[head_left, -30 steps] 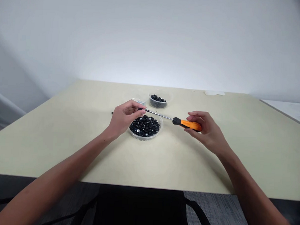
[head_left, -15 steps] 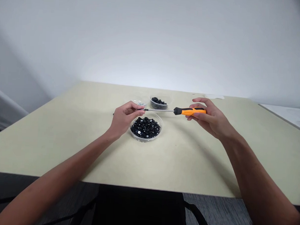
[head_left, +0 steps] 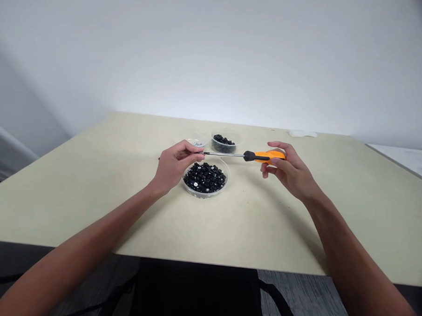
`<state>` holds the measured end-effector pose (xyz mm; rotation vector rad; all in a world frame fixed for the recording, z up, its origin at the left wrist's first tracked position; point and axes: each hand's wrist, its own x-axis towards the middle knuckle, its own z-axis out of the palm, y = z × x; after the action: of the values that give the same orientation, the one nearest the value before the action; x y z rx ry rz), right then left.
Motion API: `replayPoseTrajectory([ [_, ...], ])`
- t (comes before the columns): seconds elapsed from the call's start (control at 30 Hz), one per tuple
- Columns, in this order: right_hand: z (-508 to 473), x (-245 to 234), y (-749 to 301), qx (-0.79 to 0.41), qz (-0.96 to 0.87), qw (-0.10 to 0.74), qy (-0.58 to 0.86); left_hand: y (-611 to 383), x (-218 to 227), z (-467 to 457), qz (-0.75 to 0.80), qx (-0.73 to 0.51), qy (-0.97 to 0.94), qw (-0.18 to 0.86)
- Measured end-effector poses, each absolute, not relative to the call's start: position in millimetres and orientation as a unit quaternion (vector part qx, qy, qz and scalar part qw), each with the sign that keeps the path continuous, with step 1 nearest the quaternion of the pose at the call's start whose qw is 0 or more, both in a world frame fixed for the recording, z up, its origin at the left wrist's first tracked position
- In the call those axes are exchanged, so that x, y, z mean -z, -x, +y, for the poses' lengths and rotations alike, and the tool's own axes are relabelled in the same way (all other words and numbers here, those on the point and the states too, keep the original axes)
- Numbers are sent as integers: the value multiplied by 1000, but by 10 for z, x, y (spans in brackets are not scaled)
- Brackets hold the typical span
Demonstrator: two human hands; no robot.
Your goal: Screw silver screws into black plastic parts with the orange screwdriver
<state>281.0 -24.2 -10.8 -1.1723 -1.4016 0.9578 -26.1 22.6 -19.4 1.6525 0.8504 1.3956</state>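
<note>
The right hand [head_left: 291, 172] is rolling the screwdriver [head_left: 267, 154] in its grip — orange is now showing along the upper side, where a black patch was showing half a second ago. The shaft [head_left: 225, 154], slanting down from the left hand [head_left: 172, 164] toward the right grip a second ago, is now running nearly level. The right thumb [head_left: 282, 164], then below the handle, is now lying against it.

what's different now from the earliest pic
The right hand has raised the screwdriver handle, levelling the shaft, which sloped down to the right; the handle has also turned. Nothing was let go. The left hand still pinches a small dark part; the front bowl stays put.
</note>
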Motion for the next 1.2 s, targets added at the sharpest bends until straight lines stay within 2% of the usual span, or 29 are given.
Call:
replayPoseTrajectory([
  [0.13, -228, 160, -2820, -380, -586, 492, 519, 265, 193, 232, 337, -551, -657, 391],
  [0.37, -246, 161, -2817, -420, -586, 517, 461, 261, 197, 221, 331, -549, -660, 392],
  [0.53, -259, 179, -2812, -397, -573, 488, 525, 260, 197, 225, 331, -548, -662, 391],
  [0.73, -246, 219, -2860, -453, -579, 496, 463, 268, 210, 242, 337, -547, -665, 381],
  [0.97, -239, 204, -2849, -390, -561, 501, 530, 257, 225, 227, 337, -540, -674, 375],
  [1.2, -261, 182, -2836, -440, -572, 509, 468, 260, 234, 230, 340, -540, -671, 378],
])
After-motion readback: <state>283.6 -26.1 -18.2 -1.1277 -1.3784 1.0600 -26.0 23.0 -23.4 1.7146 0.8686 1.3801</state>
